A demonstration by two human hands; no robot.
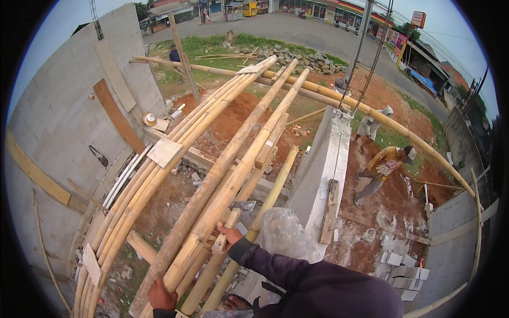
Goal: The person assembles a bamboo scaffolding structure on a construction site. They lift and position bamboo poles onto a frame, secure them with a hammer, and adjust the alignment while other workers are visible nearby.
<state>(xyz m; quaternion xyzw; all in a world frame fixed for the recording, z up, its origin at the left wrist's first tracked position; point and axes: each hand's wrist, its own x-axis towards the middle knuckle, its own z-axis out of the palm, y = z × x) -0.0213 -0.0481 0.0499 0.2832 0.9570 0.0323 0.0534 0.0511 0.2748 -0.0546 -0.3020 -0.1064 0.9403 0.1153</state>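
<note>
My right arm (289, 265) came in from the lower edge, to the right of the long bamboo pole (237, 179), its dark sleeve bent at the elbow and the forearm angled up toward that pole. My right hand (230, 236) gripped a short wood block (227, 230) just beside the pole, on its right. One digit stretched along the block's upper side, while the other fingers curled mostly out of sight under my own hand.

My left hand (162, 296) was at the lower end of the long pole, its back turned up and its fingers bent against the bamboo. It may have been holding on there, but the fingertips were hidden, so I could not tell whether it was closed. Of that arm only a dark cuff (164, 313) showed; the rest was cut off by the lower edge.

A thicker pole (211, 181) ran along the long pole's left, and a greenish pole (274, 192) lay to its right. The near ends of several poles were cut off below. My foot (237, 303), right of the long pole's lower end, was only partly visible. Farther right, a pale mottled shape (286, 229), hard to make out, covered part of the grey wall (313, 175).
</note>
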